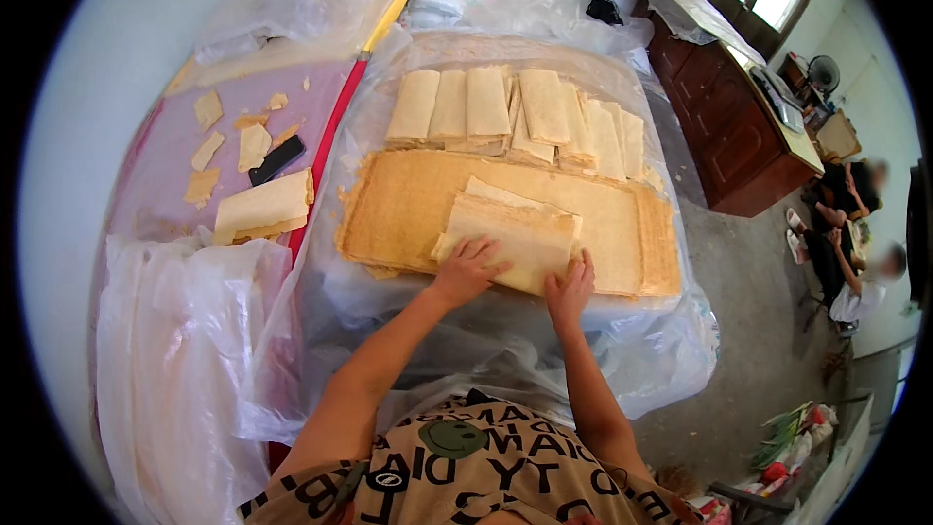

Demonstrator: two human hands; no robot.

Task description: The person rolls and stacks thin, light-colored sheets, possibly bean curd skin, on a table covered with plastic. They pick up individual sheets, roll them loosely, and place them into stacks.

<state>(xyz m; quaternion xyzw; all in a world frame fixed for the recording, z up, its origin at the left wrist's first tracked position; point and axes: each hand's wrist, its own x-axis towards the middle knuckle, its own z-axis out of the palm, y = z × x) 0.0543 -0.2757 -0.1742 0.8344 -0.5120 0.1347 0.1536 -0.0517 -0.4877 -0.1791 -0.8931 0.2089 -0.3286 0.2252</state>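
Observation:
A folded tan sheet (pixel 510 230), thin and brittle-looking like flatbread, lies slightly askew on a broad flat stack of similar sheets (pixel 408 189). My left hand (pixel 468 271) rests on its front left part, palm down with the fingers spread. At its front right corner is my right hand (pixel 571 288), thumb over the sheet and fingers along the side edge; whether it pinches the sheet cannot be made out. Behind the broad stack, several folded sheets (pixel 487 103) lie side by side in overlapping piles.
Clear plastic film (pixel 612 350) covers the work surface. To the left, a pink surface (pixel 160 160) holds broken sheet pieces (pixel 208 109), a black phone (pixel 277 159) and another folded sheet (pixel 262 204). A wooden cabinet (pixel 729 117) stands right. Two people (pixel 860 299) sit beyond.

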